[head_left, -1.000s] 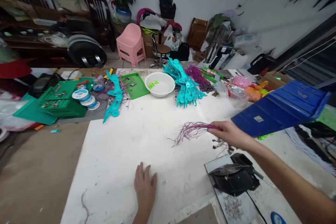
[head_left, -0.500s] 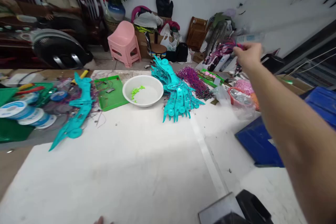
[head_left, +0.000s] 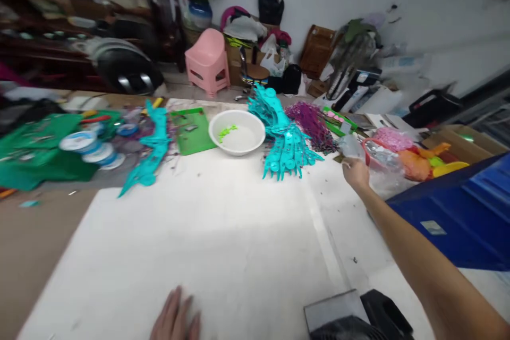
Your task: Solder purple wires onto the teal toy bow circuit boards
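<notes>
My right hand reaches out over the white table top, fingers curled, against a clear plastic bag that lies beside a red basket. What the fingers hold is hidden. A heap of purple wires and a pile of teal plastic parts lie just to the left of that hand. My left hand rests flat at the table's near edge, fingers stretched and slightly blurred, holding nothing.
A white bowl with green bits, a green tray, a long teal piece and wire reels line the far side. A blue crate stands right, a black device near. A person sits behind, by a fan and pink stool.
My right hand lifted a bundle of purple wires from the table, swung it high to the far right, then came down beside the plastic bag. The wires no longer show in it. The view shifted.
</notes>
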`<state>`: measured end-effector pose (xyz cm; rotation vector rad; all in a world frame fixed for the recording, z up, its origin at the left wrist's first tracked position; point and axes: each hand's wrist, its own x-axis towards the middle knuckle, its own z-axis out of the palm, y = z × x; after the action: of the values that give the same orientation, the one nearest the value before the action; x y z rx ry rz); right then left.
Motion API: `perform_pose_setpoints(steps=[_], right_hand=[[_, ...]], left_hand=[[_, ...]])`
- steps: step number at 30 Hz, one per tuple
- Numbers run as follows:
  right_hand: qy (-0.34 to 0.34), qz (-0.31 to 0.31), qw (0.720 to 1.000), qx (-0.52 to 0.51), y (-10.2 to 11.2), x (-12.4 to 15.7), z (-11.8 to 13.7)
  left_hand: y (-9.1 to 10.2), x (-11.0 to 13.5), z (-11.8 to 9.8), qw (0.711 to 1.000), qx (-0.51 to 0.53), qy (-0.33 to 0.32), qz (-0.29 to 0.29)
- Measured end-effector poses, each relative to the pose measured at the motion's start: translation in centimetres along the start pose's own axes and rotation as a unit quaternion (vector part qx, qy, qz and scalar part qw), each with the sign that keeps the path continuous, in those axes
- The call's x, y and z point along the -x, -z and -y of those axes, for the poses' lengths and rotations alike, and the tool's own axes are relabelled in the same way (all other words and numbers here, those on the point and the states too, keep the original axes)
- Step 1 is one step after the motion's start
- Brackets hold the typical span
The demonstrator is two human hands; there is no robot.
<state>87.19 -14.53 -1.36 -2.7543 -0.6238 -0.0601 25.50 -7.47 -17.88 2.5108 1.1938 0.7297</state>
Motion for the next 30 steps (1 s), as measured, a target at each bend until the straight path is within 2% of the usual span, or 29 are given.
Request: perform_pose_setpoints(steps=[1,4,6,8,11,14,16,17,18,20,23,25,27,30], right_hand=[[0.032,0.011,0.999,-0.01,1.1,2.3,0.8],[0.133,0.053,0.989,-0.036,3.5,9.5,3.1],[0.264,0.082,0.96,-0.042,3.5,14.7,4.3],[0.376,0.141,0.914,-0.063,2.6,20.5,5.4],[0.494,0.221,0.835,-0.098,0.6,30.2,7.7],[0.576,0.296,0.753,-0.119,-1.3,39.8,11.1],[0.627,0.326,0.697,-0.126,-2.5,45.4,14.1],[0.647,0.33,0.677,-0.122,-3.2,47.8,15.9],[0.66,0.328,0.668,-0.107,-3.9,49.8,17.8],[0.665,0.314,0.671,-0.091,-5.4,52.9,21.9],[0.668,0.291,0.682,-0.064,-7.3,55.6,28.1],[0.683,0.283,0.672,-0.05,-8.1,57.0,31.6],[0.709,0.285,0.643,-0.042,-8.8,58.5,34.2],[0.757,0.282,0.589,-0.015,-9.7,60.5,36.3]], left_hand=[[0.3,-0.3,-0.8,1.0,-0.004,-0.002,0.018],[1.2,-1.4,-3.2,1.0,-0.013,0.001,0.015],[2.5,-1.8,-4.6,0.999,0.007,0.037,0.027],[4.6,-0.8,-6.0,0.994,0.029,0.099,0.019],[8.7,3.7,-7.7,0.986,0.083,0.143,0.016],[13.8,10.9,-8.0,0.976,0.085,0.2,0.0],[17.3,15.9,-6.9,0.957,0.017,0.287,-0.039],[19.0,18.0,-5.9,0.937,-0.032,0.341,-0.066],[20.5,19.9,-4.6,0.919,-0.061,0.381,-0.086],[23.2,22.4,-1.3,0.891,-0.093,0.43,-0.115],[25.9,23.7,3.8,0.864,-0.114,0.47,-0.139],[27.2,23.8,6.3,0.853,-0.124,0.488,-0.135],[28.5,24.0,8.2,0.852,-0.134,0.495,-0.112],[30.3,24.3,10.3,0.877,-0.129,0.462,-0.034]])
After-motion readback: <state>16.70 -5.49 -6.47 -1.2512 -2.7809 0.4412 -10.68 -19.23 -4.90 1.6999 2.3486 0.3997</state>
